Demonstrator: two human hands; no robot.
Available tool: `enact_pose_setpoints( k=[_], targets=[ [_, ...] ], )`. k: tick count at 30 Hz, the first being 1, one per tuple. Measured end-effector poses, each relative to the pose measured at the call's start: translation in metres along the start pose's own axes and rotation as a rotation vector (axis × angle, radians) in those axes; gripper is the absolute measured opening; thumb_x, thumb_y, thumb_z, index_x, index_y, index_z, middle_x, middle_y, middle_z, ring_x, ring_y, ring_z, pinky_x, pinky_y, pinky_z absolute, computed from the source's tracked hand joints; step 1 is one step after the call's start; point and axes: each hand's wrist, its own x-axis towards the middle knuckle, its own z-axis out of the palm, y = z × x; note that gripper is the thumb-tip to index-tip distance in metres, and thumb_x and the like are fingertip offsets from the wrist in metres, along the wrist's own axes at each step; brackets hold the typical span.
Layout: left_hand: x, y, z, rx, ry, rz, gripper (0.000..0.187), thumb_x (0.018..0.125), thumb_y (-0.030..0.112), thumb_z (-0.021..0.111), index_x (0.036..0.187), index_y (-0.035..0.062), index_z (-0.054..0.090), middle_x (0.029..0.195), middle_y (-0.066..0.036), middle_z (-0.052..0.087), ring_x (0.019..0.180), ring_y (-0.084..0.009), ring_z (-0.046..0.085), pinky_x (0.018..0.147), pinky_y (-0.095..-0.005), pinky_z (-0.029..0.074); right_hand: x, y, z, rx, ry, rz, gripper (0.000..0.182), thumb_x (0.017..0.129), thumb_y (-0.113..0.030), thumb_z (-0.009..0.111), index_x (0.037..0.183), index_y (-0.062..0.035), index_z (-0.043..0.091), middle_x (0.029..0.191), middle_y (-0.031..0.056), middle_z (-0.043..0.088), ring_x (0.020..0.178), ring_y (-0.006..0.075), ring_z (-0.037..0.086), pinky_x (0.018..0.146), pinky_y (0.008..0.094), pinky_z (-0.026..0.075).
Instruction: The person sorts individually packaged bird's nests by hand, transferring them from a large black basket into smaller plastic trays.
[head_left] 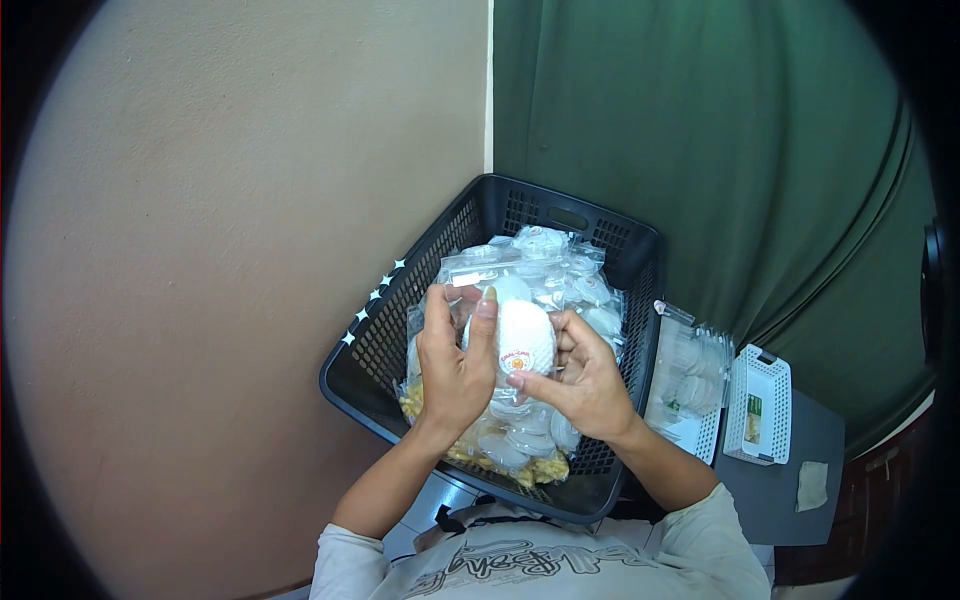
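Between my two hands is a clear bag with a round white pad point(527, 337) inside, a small red and orange print near its lower edge. My left hand point(460, 355) holds the bag's left side, thumb pointing up and fingers behind it. My right hand point(588, 378) pinches the right side, its thumb by the print. Below them is a black basket point(365, 398) holding several clear bags of white round pads point(505, 452) and some yellow items point(540, 470) near its front.
A beige wall point(250, 250) rises at the left and a green curtain point(680, 130) hangs behind. At the right, a white basket point(777, 400) and a cloth piece point(812, 486) lie on a grey table point(745, 480), beside more bagged pads point(692, 375).
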Motion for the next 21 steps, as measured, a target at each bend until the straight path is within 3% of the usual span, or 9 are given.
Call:
enact_pose_setpoints(
  k=[3,5,8,10,11,13,14,17,21],
  targets=[
    [-0.001,0.0,-0.004,-0.1,-0.012,-0.092,0.017,0.106,0.016,0.055,0.107,-0.0015,0.054,0.089,-0.007,0.066,0.078,-0.0082,0.06,0.067,-0.0257,0.049,-0.005,0.002,-0.008,-0.053,-0.051,-0.009,0.05,0.088,-0.001,0.076,0.129,0.0022,0.048,0.108,0.0105,0.067,0.101,0.0141,0.067,0.083,0.0289,0.061],
    [0.002,0.007,-0.011,-0.113,-0.184,-0.111,0.017,0.11,0.019,0.048,0.107,0.0031,0.054,0.094,-0.002,0.062,0.083,-0.0047,0.054,0.075,-0.0226,0.045,-0.008,0.006,-0.018,-0.067,-0.089,0.014,0.053,0.087,0.0,0.077,0.131,0.0013,0.046,0.109,0.011,0.066,0.104,0.0146,0.066,0.085,0.0299,0.061],
    [0.007,0.005,-0.014,-0.19,-0.223,-0.142,0.019,0.109,0.02,0.049,0.108,0.0018,0.056,0.091,-0.002,0.062,0.083,-0.0053,0.054,0.075,-0.0227,0.045,-0.015,0.005,-0.033,-0.08,-0.116,0.08,0.053,0.085,-0.003,0.08,0.129,0.0003,0.051,0.112,0.0111,0.067,0.104,0.0167,0.067,0.09,0.0343,0.059],
    [0.01,0.002,-0.02,-0.232,-0.28,-0.137,0.017,0.108,0.016,0.053,0.108,-0.0004,0.059,0.09,-0.002,0.063,0.082,-0.0063,0.055,0.074,-0.0234,0.045,-0.015,-0.014,-0.046,-0.426,-0.098,-0.032,0.051,0.082,-0.007,0.084,0.126,-0.0003,0.059,0.115,0.0094,0.068,0.102,0.0194,0.068,0.089,0.0372,0.058],
    [0.012,0.004,-0.022,-0.232,-0.284,-0.133,0.017,0.108,0.016,0.053,0.108,-0.0004,0.059,0.09,-0.002,0.063,0.082,-0.0063,0.055,0.074,-0.0234,0.045,-0.012,-0.023,-0.054,-0.426,-0.096,-0.037,0.051,0.082,-0.007,0.084,0.126,-0.0003,0.059,0.115,0.0094,0.068,0.102,0.0194,0.068,0.089,0.0372,0.058],
    [0.013,0.009,-0.023,-0.137,-0.435,-0.117,0.017,0.106,0.015,0.055,0.107,-0.001,0.061,0.09,-0.002,0.064,0.082,-0.0067,0.055,0.074,-0.0239,0.046,-0.008,-0.04,-0.065,-0.551,0.25,-0.35,0.042,0.079,-0.011,0.086,0.115,0.0005,0.069,0.112,0.0108,0.072,0.101,0.0224,0.069,0.086,0.0367,0.056],
    [0.012,0.008,-0.024,-0.116,-0.462,-0.145,0.014,0.103,0.012,0.06,0.102,-0.0014,0.064,0.088,-0.003,0.065,0.081,-0.0082,0.057,0.073,-0.0258,0.046,-0.006,-0.053,-0.063,-0.552,0.258,-0.345,0.042,0.079,-0.011,0.086,0.115,0.0005,0.069,0.112,0.0108,0.072,0.101,0.0224,0.069,0.086,0.0367,0.056],
    [0.012,0.016,-0.019,-0.014,-0.587,-0.098,0.011,0.098,0.008,0.064,0.1,-0.0022,0.065,0.085,-0.005,0.064,0.079,-0.0102,0.057,0.072,-0.0276,0.046,0.004,-0.074,-0.045,-0.797,0.056,-0.531,0.028,0.08,-0.014,0.084,0.1,0.002,0.073,0.096,0.0169,0.073,0.09,0.0263,0.072,0.079,0.0343,0.055],
    [0.012,0.024,-0.017,0.02,-0.67,0.0,0.013,0.094,0.008,0.068,0.098,-0.0039,0.067,0.082,-0.009,0.064,0.075,-0.0138,0.058,0.069,-0.031,0.046,0.009,-0.068,-0.032,-0.808,-0.142,-0.46,0.018,0.084,-0.008,0.077,0.098,0.0022,0.072,0.09,0.0156,0.071,0.078,0.0276,0.07,0.07,0.0355,0.054]
  ],
)
